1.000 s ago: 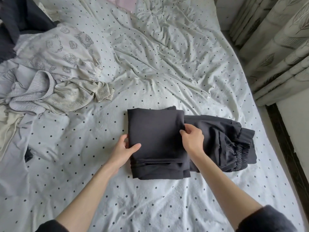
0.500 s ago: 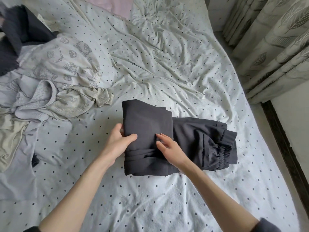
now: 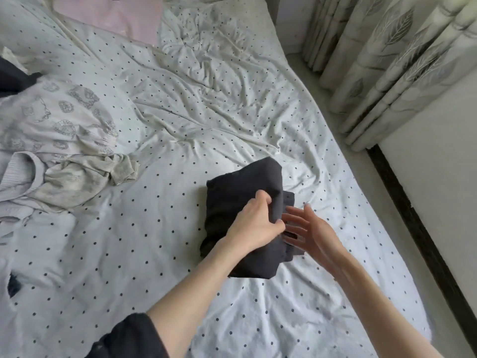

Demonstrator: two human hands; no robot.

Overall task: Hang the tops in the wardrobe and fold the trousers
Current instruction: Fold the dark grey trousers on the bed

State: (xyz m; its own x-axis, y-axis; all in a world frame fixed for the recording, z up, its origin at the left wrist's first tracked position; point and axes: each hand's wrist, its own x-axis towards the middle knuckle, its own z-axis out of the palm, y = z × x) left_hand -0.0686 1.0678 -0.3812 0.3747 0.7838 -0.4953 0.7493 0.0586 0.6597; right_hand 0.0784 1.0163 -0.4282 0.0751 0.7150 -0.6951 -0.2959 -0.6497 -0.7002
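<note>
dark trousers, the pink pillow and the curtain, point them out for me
dark trousers (image 3: 242,187): head view, upper folded panel.
pink pillow (image 3: 113,16): head view, middle of its visible face.
curtain (image 3: 392,55): head view, a leaf-print pleat.

No readable text, labels, brands, numbers or signs anywhere in view. Only prints, not writing: dots on bed sheet (image 3: 160,228), leaf pattern on curtain (image 3: 392,55) right of sheet.
</note>
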